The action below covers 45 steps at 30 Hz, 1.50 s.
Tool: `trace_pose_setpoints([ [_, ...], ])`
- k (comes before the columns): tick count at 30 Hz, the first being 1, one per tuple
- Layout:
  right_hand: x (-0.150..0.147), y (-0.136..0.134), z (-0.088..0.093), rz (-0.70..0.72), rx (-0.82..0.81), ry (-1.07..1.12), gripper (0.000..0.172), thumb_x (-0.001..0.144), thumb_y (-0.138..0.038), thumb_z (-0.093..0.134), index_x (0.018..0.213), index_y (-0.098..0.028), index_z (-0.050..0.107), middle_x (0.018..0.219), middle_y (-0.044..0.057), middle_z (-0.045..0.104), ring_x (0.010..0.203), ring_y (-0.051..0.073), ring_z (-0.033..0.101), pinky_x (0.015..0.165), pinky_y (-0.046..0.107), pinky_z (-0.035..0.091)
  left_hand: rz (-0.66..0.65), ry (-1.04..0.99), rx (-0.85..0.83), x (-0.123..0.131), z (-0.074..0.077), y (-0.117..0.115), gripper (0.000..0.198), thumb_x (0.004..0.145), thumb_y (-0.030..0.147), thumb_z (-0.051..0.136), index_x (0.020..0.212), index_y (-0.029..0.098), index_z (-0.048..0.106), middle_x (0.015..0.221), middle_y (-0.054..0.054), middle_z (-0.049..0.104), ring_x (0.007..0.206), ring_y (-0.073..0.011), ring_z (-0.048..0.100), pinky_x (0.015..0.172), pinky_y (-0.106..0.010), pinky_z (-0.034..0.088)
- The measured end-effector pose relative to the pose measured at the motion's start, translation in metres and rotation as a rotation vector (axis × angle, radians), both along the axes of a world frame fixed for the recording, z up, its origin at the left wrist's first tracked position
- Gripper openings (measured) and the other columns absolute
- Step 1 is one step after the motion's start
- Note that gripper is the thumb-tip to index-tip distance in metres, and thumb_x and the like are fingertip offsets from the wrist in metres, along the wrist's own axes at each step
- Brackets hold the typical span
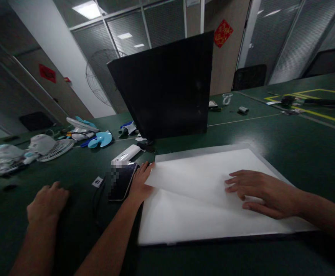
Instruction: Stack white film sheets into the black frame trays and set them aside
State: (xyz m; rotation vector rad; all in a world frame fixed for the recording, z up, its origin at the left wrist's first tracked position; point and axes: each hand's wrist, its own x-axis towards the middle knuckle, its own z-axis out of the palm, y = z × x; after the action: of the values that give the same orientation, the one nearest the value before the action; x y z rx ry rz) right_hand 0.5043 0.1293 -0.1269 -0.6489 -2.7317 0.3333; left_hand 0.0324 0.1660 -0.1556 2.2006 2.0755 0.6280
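A stack of white sheets lies on the dark green table. The top sheet sits askew, its left corner a little raised. My left hand lies at the stack's left edge, fingers stretched out; the raised corner overlaps its side and hides the thumb. Between this hand and a white box is a dark phone, partly pixelated. My right hand is palm down over the right part of the top sheet, fingers apart, holding nothing.
A large black monitor stands behind the sheets. Another person's closed hand rests at the left, beside a small label and cable. White fan parts and light blue blades lie farther back. A clear cup stands back right.
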Motion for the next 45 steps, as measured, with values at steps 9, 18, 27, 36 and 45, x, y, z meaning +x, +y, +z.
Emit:
trace_pose_setpoints([
  [9, 0.013, 0.017, -0.004, -0.316, -0.007, -0.004, 0.064, 0.096, -0.053, 0.067, 0.156, -0.038, 0.053, 0.165, 0.005, 0.045, 0.151, 0.038, 0.043, 0.119, 0.068, 0.042, -0.096, -0.029, -0.053, -0.003, 0.004, 0.004, 0.051, 0.103, 0.017, 0.037, 0.147, 0.017, 0.063, 0.162, -0.012, 0.053, 0.154, -0.0287, 0.044, 0.129, -0.05, 0.034],
  [18, 0.023, 0.021, -0.008, -0.288, -0.042, -0.085, 0.065, 0.093, -0.056, 0.071, 0.154, -0.042, 0.056, 0.164, 0.001, 0.047, 0.147, 0.039, 0.048, 0.12, 0.066, 0.044, 0.028, -0.267, -0.078, 0.002, 0.011, 0.003, 0.054, 0.107, 0.027, 0.027, 0.141, 0.016, 0.068, 0.154, -0.007, 0.062, 0.153, -0.0235, 0.046, 0.13, -0.044, 0.032],
  [27, 0.012, 0.012, 0.001, -0.248, -0.048, -0.153, 0.07, 0.091, -0.059, 0.072, 0.156, -0.044, 0.052, 0.165, 0.001, 0.045, 0.147, 0.04, 0.048, 0.117, 0.066, 0.047, 0.013, -0.028, -0.096, 0.009, 0.011, 0.002, 0.062, 0.101, 0.04, 0.052, 0.154, 0.008, 0.053, 0.161, -0.021, 0.051, 0.154, -0.0339, 0.043, 0.129, -0.05, 0.031],
  [36, 0.009, 0.009, 0.006, -0.203, -0.041, -0.127, 0.061, 0.092, -0.056, 0.071, 0.151, -0.043, 0.059, 0.156, 0.003, 0.057, 0.138, 0.036, 0.058, 0.111, 0.064, 0.051, -0.039, 0.016, -0.06, 0.008, 0.01, 0.002, 0.054, 0.1, 0.032, 0.048, 0.149, 0.013, 0.058, 0.163, -0.014, 0.051, 0.154, -0.0313, 0.044, 0.131, -0.049, 0.03],
  [45, 0.011, 0.011, 0.007, -0.181, -0.024, -0.193, 0.062, 0.096, -0.055, 0.066, 0.156, -0.042, 0.054, 0.158, 0.004, 0.054, 0.14, 0.037, 0.056, 0.109, 0.067, 0.051, -0.059, -0.005, -0.04, 0.005, 0.005, 0.003, 0.057, 0.099, 0.03, 0.048, 0.153, 0.014, 0.054, 0.165, -0.011, 0.049, 0.156, -0.0315, 0.041, 0.13, -0.05, 0.03],
])
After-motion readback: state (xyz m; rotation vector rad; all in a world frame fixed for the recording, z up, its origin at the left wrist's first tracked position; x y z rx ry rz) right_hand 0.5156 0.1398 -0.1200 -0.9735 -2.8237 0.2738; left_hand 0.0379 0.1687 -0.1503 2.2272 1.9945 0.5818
